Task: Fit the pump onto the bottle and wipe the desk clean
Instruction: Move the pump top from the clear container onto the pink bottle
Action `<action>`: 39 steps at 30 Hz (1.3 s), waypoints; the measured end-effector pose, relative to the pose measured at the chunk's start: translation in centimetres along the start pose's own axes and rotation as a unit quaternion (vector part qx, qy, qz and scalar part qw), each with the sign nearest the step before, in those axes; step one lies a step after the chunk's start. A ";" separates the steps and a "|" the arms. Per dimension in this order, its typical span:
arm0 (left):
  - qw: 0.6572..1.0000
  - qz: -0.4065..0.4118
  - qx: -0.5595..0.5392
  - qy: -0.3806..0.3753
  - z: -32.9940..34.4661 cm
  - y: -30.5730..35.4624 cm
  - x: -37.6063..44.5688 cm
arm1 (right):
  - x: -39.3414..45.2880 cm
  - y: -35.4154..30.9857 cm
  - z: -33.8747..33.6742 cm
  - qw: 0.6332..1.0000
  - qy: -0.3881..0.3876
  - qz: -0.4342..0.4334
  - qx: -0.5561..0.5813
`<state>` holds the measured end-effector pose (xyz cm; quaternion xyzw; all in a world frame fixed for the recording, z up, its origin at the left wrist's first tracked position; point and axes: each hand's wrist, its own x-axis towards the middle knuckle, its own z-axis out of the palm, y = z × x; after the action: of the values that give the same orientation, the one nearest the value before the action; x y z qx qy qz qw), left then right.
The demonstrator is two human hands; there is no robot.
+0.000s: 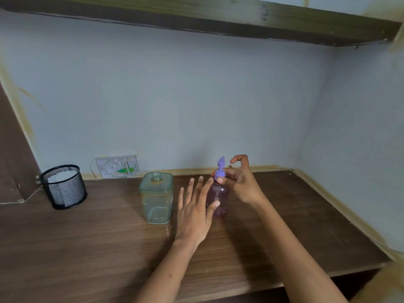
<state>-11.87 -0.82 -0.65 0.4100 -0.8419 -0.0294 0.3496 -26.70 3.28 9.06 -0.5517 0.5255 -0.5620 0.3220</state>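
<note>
A wooden tabletop runs into a corner of pale blue wall, with a wooden shelf overhead. Far out to the left of the grip, against the back wall, stands a black mesh pen holder with something white inside. Behind it and nearer the middle, a white wall socket plate with a green mark sits at the level of the tabletop. Just to the left of the left hand stands a squarish clear bottle, upright, its threaded neck bare and uncapped. It is near the hand but apart from it, and nothing lies between the two.

The task's small pinkish-purple bottle stands upright on the tabletop between the two hands, with the purple pump seated on its neck, nozzle raised.

The right hand forms the grip: thumb and curled fingers close round the pump's collar at the bottle's neck, while the index finger arches up free above, hooked and touching nothing. The left hand is spread flat with straight fingers beside the bottle's left flank; its thumb tip and the outer fingertips lie against or just in front of the bottle's body, and I cannot tell whether they press it. It grasps nothing.
</note>
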 end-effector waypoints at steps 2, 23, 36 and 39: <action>1.000 0.000 -0.005 0.003 0.0 0.0 0.0 | 0.0 0.2 0.1 1.000 0.018 -0.003 0.007; 1.000 0.010 -0.004 0.002 0.1 0.1 0.0 | -1.1 -0.3 1.5 0.980 0.104 -0.053 -0.160; 0.998 0.053 -0.022 0.018 0.2 0.0 -0.2 | -2.9 0.2 2.6 0.978 0.133 -0.050 -0.152; 0.998 0.043 -0.036 0.023 0.1 0.0 -0.2 | -2.9 0.2 1.9 0.979 0.143 -0.045 -0.139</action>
<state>-11.88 -0.69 -0.88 0.3609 -0.8488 -0.0352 0.3848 -24.38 5.47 7.71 -0.5280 0.6141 -0.5702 0.1382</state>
